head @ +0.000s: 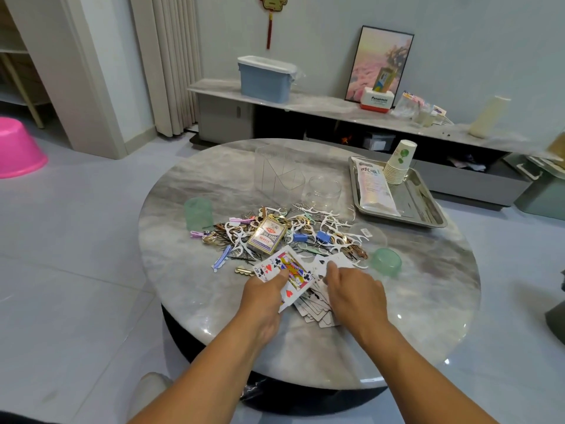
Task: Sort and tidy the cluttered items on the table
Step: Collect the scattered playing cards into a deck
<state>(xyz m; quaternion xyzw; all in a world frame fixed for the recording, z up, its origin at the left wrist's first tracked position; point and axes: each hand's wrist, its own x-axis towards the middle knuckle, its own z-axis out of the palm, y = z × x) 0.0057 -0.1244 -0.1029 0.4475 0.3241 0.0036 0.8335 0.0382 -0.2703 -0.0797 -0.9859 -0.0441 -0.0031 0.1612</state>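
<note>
While the left hand (265,290) grips a fan of cards (286,272) at the bench's (412,301) near edge, right hand (351,289) pinches one card (337,261) just beside; card box (267,235) sits farther back in the clutter.

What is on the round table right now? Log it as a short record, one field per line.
surface: round marble table
left hand: holds a fan of playing cards
right hand: on loose cards lying on the table
card box: on the clutter pile, apart from both hands
clutter pile: white floss picks, hairpins, clips, mixed
green cups: one left of the pile, one right, on its side
clear containers: behind the pile
metal tray: far right, holds paper cup stack and a packet
</note>
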